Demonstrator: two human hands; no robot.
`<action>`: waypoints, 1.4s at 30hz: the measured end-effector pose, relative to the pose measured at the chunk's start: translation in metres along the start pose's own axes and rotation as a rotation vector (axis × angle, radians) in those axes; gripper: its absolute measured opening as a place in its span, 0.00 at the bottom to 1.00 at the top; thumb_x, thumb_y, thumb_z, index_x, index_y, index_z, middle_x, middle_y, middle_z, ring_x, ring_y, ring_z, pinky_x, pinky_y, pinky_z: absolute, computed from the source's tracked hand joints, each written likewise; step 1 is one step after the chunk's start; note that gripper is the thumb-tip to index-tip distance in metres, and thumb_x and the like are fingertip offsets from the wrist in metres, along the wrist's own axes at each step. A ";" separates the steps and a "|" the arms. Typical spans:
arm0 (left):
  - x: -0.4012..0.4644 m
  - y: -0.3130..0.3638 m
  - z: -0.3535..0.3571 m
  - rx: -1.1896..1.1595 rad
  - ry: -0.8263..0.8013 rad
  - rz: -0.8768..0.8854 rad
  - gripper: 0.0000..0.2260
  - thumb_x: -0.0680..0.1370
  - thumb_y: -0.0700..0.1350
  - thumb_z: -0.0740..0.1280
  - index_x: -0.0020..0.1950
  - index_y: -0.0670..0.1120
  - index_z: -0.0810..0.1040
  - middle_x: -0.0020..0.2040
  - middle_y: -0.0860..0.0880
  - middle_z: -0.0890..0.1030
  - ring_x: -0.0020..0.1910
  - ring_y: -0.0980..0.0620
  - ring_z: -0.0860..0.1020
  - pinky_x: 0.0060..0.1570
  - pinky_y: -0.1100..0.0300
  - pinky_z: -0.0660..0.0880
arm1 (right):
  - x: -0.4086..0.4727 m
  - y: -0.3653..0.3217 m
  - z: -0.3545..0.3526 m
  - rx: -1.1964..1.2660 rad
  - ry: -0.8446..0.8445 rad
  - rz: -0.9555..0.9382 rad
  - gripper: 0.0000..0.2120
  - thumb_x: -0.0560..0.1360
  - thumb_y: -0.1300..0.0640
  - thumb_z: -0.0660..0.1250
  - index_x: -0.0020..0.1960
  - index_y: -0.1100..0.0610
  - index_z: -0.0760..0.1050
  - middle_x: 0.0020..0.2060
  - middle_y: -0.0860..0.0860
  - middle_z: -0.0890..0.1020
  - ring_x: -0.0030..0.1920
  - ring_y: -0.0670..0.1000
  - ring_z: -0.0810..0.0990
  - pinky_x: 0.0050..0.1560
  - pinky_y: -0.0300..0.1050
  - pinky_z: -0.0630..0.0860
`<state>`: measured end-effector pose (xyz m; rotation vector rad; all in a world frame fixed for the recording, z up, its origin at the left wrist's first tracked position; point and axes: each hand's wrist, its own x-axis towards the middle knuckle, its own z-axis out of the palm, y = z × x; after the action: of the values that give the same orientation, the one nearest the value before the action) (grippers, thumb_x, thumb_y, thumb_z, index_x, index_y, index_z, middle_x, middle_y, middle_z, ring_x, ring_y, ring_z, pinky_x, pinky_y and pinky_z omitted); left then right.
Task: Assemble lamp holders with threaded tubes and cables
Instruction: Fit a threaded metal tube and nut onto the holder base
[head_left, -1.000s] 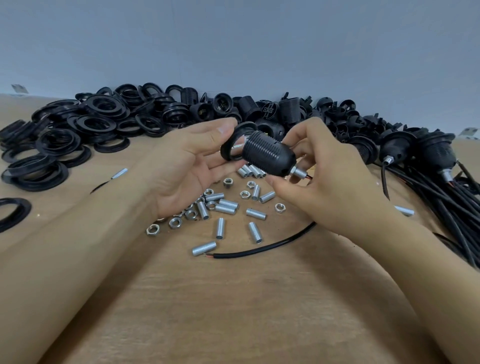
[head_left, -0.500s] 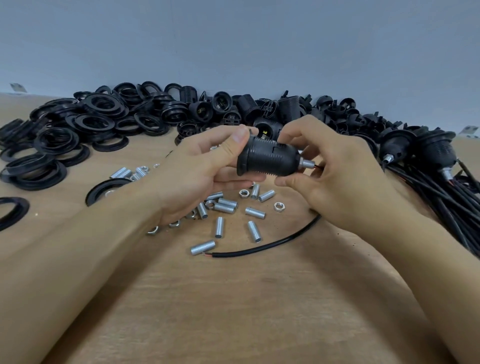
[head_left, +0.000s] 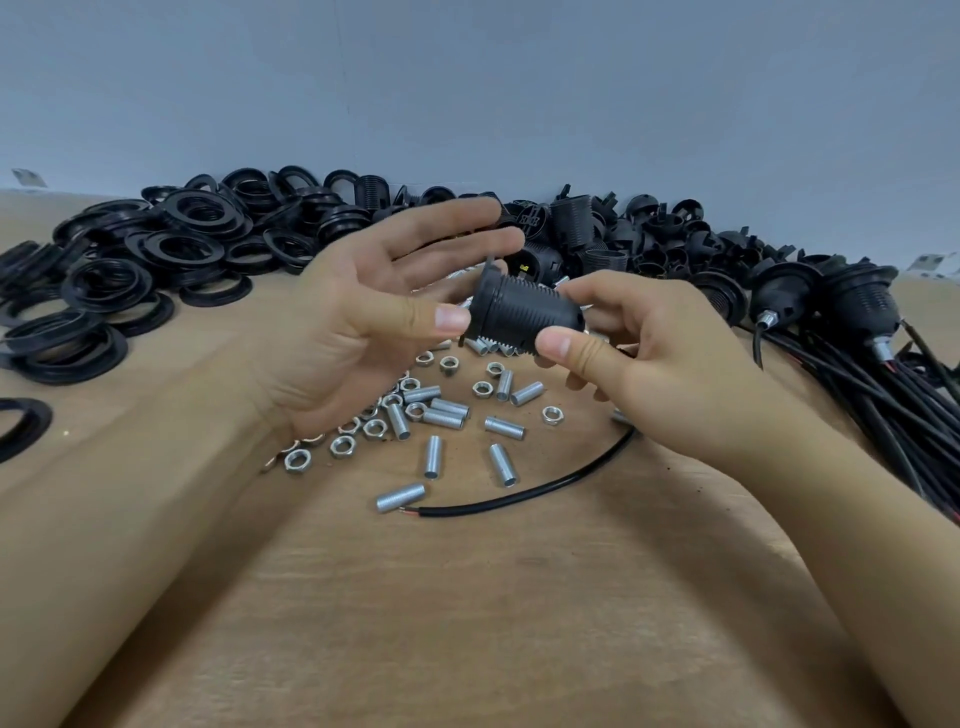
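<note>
**Holding a black holder over scattered tubes and nuts**

Raised above the table (head_left: 467, 623), the holder (head_left: 524, 314) lies sideways between both hands. The right hand (head_left: 660, 374) pinches its narrow end, thumb below and fingers curled over the top. The left hand (head_left: 374, 322) is spread, fingers straight, with its thumb tip touching the holder's wide rim. Beneath lie tubes (head_left: 432, 456) and nuts (head_left: 297, 460), with a loose cable (head_left: 524, 496) curving beside them. Rings (head_left: 184, 244) are heaped far left, more holders along the wall, and cabled holders (head_left: 860, 304) far right.
</note>
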<state>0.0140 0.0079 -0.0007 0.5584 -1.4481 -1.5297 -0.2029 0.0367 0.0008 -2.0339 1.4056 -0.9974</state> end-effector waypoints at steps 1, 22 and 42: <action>0.000 0.000 0.000 -0.013 0.007 -0.007 0.29 0.68 0.29 0.64 0.70 0.40 0.71 0.66 0.41 0.79 0.67 0.45 0.77 0.67 0.49 0.73 | 0.000 0.000 0.000 0.001 0.000 0.002 0.10 0.75 0.49 0.69 0.55 0.49 0.79 0.41 0.48 0.85 0.40 0.50 0.82 0.47 0.56 0.79; 0.004 0.003 0.005 -0.060 0.333 0.061 0.23 0.78 0.52 0.62 0.62 0.35 0.77 0.37 0.44 0.85 0.58 0.43 0.82 0.62 0.51 0.74 | 0.000 0.004 0.003 -0.072 0.050 -0.030 0.09 0.75 0.51 0.70 0.55 0.49 0.78 0.40 0.47 0.85 0.38 0.51 0.83 0.46 0.56 0.79; 0.003 -0.011 0.010 0.516 0.284 0.058 0.16 0.72 0.55 0.71 0.57 0.50 0.81 0.51 0.52 0.86 0.54 0.54 0.83 0.61 0.51 0.78 | -0.001 0.003 0.005 -0.133 0.010 -0.090 0.09 0.76 0.50 0.68 0.55 0.49 0.77 0.39 0.50 0.84 0.37 0.54 0.82 0.44 0.56 0.78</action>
<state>0.0008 0.0092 -0.0079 0.9859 -1.6147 -0.9746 -0.2010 0.0361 -0.0051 -2.2088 1.4314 -0.9746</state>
